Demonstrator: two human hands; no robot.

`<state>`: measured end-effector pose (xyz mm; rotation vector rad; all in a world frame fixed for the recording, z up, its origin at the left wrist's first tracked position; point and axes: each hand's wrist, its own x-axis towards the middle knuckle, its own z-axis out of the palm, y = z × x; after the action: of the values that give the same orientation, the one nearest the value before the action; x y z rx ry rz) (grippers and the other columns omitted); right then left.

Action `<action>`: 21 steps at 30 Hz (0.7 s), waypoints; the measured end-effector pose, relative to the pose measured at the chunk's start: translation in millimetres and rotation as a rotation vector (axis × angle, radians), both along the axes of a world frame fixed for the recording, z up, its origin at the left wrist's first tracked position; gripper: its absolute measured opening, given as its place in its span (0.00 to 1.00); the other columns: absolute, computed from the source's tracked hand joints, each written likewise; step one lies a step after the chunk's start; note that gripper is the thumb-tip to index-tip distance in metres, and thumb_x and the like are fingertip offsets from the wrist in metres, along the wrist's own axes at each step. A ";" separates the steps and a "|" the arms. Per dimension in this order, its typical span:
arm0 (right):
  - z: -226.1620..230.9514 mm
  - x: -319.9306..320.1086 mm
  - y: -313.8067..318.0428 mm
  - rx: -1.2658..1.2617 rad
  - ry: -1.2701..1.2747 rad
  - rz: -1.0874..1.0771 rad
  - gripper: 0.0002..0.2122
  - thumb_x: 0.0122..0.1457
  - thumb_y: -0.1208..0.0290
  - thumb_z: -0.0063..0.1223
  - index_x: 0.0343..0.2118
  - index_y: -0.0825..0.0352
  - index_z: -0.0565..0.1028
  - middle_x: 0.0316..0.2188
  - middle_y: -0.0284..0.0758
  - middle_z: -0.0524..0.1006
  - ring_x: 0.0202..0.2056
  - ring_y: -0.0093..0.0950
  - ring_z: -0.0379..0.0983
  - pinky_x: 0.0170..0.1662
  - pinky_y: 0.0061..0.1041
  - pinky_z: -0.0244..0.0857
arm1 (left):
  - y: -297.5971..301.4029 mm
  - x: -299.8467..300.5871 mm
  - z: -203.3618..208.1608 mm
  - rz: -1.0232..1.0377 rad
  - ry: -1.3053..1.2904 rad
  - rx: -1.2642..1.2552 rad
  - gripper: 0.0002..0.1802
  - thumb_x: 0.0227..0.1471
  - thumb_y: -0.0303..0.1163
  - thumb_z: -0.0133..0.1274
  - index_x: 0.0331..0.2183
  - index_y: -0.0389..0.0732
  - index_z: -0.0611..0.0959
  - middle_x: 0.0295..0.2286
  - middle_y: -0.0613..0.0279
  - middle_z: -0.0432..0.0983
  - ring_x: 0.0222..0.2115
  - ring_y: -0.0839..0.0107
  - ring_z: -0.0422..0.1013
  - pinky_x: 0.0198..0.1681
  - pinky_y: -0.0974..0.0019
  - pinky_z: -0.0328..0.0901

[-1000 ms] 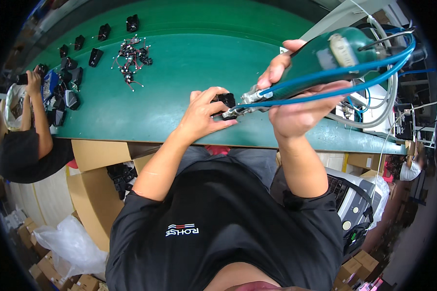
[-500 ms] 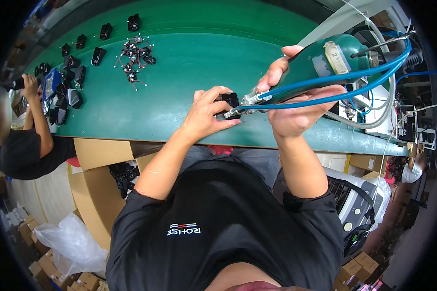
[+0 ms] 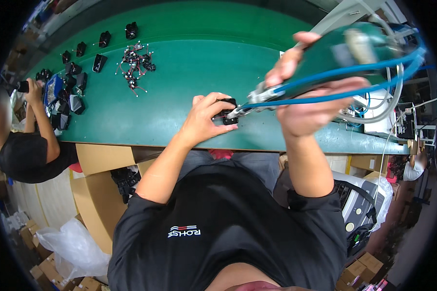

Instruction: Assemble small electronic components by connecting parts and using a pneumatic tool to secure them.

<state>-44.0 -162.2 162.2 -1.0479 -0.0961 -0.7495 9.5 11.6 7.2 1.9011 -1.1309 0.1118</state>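
Observation:
My left hand [image 3: 202, 118] pinches a small black plastic housing [image 3: 231, 121] against the green tabletop, its thumb along the near side and its fingers along the far side. In my right hand [image 3: 303, 115] is a large green powered screwdriver [image 3: 323, 60], tilted, its body smeared by motion. The tool's silver nose [image 3: 260, 97] points down and left, and its tip meets the black housing. Two blue air hoses [image 3: 325, 98] run along the driver. The bit and any screw are too small to make out.
On the green table [image 3: 189, 68] lies a pile of small wired parts [image 3: 133, 65]. Several black housings [image 3: 99, 63] and a blue tray [image 3: 53, 89] sit farther left, by a co-worker [image 3: 26, 150]. Cardboard boxes [image 3: 104, 157] stand below the edge. Grey hoses [image 3: 391, 114] hang at right.
My right hand and the screwdriver have shifted right and slightly away from me, with the tip still at the black housing. My left hand has barely moved.

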 end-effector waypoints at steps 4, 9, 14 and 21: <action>15.2 -0.3 -13.7 -0.084 -0.221 0.214 0.53 0.54 0.18 0.22 0.55 0.74 0.67 0.26 0.38 0.73 0.24 0.29 0.74 0.28 0.26 0.72 | 1.5 -1.3 -1.8 -0.032 0.021 -0.012 0.41 0.30 0.41 0.77 0.49 0.47 0.80 0.44 0.65 0.79 0.43 0.65 0.74 0.47 0.61 0.58; -24.6 2.5 4.9 -0.181 0.049 0.095 0.52 0.55 0.18 0.23 0.53 0.73 0.67 0.26 0.37 0.74 0.24 0.27 0.74 0.26 0.23 0.71 | -0.3 0.9 -1.6 -0.040 0.009 -0.015 0.45 0.29 0.41 0.77 0.52 0.45 0.77 0.43 0.63 0.79 0.44 0.64 0.74 0.46 0.60 0.58; -39.6 1.9 14.8 -0.219 0.097 0.017 0.51 0.55 0.19 0.24 0.53 0.73 0.66 0.25 0.36 0.74 0.23 0.27 0.75 0.25 0.21 0.71 | -0.2 1.3 -3.2 -0.057 0.013 0.013 0.44 0.29 0.39 0.77 0.52 0.45 0.77 0.43 0.64 0.79 0.44 0.64 0.74 0.46 0.60 0.58; -43.8 0.4 13.9 -0.193 0.077 0.078 0.50 0.56 0.20 0.26 0.53 0.73 0.66 0.25 0.36 0.73 0.23 0.27 0.75 0.25 0.22 0.72 | 0.5 1.1 -0.3 -0.064 0.026 0.006 0.43 0.30 0.39 0.77 0.52 0.46 0.78 0.43 0.65 0.79 0.44 0.65 0.74 0.45 0.60 0.57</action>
<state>-43.6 -148.3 118.4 -1.2482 -0.1450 -0.6373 10.6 12.1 6.9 1.8649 -1.1744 0.0486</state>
